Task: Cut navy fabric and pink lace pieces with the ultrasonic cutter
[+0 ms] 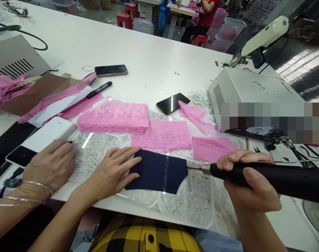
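My left hand [114, 171] lies flat, fingers spread, on the left part of a navy blue fabric piece [162, 173]. The piece rests on a clear plate over grey-white lace [196, 196]. My right hand [250, 182] grips a black handheld cutting tool [280, 178]. Its thin metal tip [195, 168] touches the right edge of the navy piece. Just beyond lie a folded stack of pink lace [114, 117], a flat pink lace piece [162, 134] and a plain pink fabric piece [212, 147].
Another person's hand with bangles [50, 164] rests at the left near a white power bank [48, 134]. On the white table [149, 52] are two phones [111, 70] [172, 102], a marker [99, 89], rubber bands [201, 98], and grey machine boxes [243, 91] [12, 56].
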{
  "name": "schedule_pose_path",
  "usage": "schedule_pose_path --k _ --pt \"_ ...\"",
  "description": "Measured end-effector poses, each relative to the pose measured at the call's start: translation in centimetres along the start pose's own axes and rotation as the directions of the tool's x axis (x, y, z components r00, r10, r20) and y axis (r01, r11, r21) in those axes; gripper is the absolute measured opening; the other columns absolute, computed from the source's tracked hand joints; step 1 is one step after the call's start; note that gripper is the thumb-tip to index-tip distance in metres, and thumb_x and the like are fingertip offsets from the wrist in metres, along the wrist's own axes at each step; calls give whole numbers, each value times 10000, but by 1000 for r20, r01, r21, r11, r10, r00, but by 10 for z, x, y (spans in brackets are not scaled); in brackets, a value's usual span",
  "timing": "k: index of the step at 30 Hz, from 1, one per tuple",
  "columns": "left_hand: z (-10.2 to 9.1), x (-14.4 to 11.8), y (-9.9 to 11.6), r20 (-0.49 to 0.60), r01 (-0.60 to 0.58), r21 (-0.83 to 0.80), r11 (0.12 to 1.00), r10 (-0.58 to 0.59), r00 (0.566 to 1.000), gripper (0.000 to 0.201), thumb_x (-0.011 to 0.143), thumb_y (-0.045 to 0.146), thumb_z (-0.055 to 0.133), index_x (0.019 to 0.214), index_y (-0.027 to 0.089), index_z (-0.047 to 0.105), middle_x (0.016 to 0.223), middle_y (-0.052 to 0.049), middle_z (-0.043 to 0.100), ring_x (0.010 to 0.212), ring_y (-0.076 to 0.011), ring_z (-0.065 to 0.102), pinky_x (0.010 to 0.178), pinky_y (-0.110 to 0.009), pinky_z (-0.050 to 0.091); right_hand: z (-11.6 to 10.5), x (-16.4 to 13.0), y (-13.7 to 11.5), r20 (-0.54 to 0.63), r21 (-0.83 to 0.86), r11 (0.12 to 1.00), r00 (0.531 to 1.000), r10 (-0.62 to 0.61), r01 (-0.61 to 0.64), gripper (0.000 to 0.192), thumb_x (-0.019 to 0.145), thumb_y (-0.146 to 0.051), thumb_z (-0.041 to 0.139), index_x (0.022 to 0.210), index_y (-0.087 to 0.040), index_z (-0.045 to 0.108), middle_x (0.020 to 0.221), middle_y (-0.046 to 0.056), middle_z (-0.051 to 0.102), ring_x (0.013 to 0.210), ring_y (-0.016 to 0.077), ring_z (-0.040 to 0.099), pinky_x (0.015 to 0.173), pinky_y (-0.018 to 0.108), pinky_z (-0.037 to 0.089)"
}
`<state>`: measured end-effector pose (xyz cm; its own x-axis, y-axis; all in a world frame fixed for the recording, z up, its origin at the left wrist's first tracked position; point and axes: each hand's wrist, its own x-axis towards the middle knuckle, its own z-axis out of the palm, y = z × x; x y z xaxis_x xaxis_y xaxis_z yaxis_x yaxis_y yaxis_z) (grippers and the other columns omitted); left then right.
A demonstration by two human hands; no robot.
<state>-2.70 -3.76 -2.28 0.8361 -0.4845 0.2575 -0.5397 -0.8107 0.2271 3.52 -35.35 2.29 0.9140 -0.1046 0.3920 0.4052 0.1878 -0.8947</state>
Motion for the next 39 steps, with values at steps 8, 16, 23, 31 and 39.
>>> schedule_pose_path --k 8,16,23,31,39 --pt "1 -1 1 -4 15 -10 1000 -15 1000 330 966 359 498 1260 230 571 1430 -106 507 1272 -266 507 998 -432 393 0 2 -2 -31 -33 999 999 -16 15 110 660 -264 665 750 -209 633 707 2 600 504 134 510 474 320 467" --pt "-1 -1 0 -8 17 -21 1000 -17 1000 321 963 370 504 1233 216 587 1434 -121 499 1274 -274 508 992 -442 405 -9 -3 -10 -61 -33 999 997 -43 42 133 620 -212 584 741 -214 640 693 0 578 495 140 481 463 328 433" --pt "-7 6 36 -117 -139 -71 988 130 985 222 973 214 490 1145 176 625 1288 -90 634 1199 -211 574 1007 -386 411 -5 -22 -16 -112 -16 1000 994 -3 2 143 597 -212 563 726 -213 627 679 -5 570 483 135 455 445 323 397" --pt "30 25 74 -45 -294 -109 950 290 956 275 999 261 436 1187 180 619 1323 -61 613 1274 -230 525 1079 -405 362 -9 -43 -19 -96 45 999 995 4 0 128 618 -232 600 737 -194 626 683 4 598 470 127 474 437 304 409" --pt "35 23 72 -26 -314 -119 942 314 949 307 975 361 496 1197 182 611 1344 -76 592 1306 -260 486 1111 -449 313 -3 -44 -19 -119 41 999 993 7 -2 174 580 -212 544 736 -197 621 685 -5 606 469 129 489 456 307 422"
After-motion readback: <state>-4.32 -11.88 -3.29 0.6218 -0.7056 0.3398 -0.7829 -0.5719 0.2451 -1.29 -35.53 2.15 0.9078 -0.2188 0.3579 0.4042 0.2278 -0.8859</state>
